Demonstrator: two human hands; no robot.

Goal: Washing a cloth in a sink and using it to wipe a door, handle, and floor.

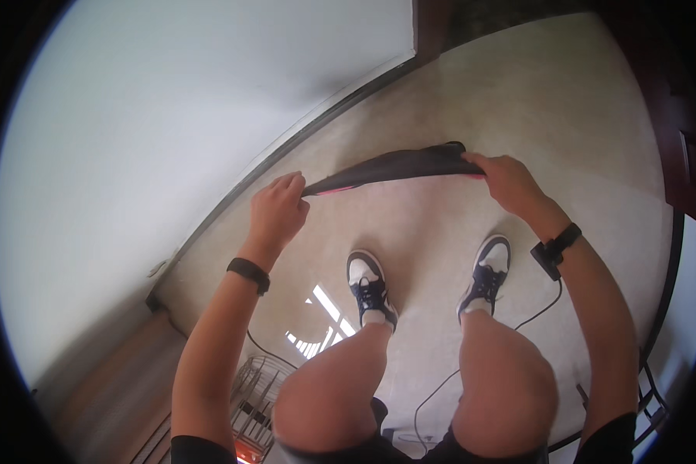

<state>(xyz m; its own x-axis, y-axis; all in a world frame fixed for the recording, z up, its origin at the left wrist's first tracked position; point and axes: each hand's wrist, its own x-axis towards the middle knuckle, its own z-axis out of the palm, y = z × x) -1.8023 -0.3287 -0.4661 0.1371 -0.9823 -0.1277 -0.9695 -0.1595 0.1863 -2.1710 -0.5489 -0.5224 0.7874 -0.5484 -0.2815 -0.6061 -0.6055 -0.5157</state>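
Note:
A dark cloth item (403, 165), possibly a garment, is stretched between my hands above the floor. Narrow patches of red show along its lower edge near both ends. My left hand (279, 206) grips its tapered left end with the fingers curled in. At the wider right end, my right hand (507, 180) pinches the fabric, and a rounded dark fold stands up just beside the fingertips. The far side of the cloth is hidden from me.
A white wall (151, 116) with a dark baseboard runs along the left. A wire basket (258, 400) stands beside my left knee. Thin cables (432, 394) trail over the pale floor (528, 104) near my legs. A dark red door or panel (667, 127) borders the right.

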